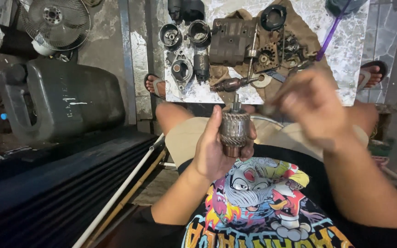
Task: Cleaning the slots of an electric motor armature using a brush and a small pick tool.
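Left hand (217, 149) gripping armature (234, 130) upright over lap, near slab (350, 46). Right hand (315, 108) blurring beside armature, finger state unclear. Motor looking fully stripped: housing (232, 41), caps, gears lying on slab. Armature being worked; reassembly remaining.

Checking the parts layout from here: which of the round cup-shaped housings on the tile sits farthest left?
The dark round housing at the tile's top-left corner; its twin lies just right of it, beside the large grey casing.

Dull, greasy metal armature (234, 129); glossy marble slab (352, 41); matt plastic jerrycan (65, 98)
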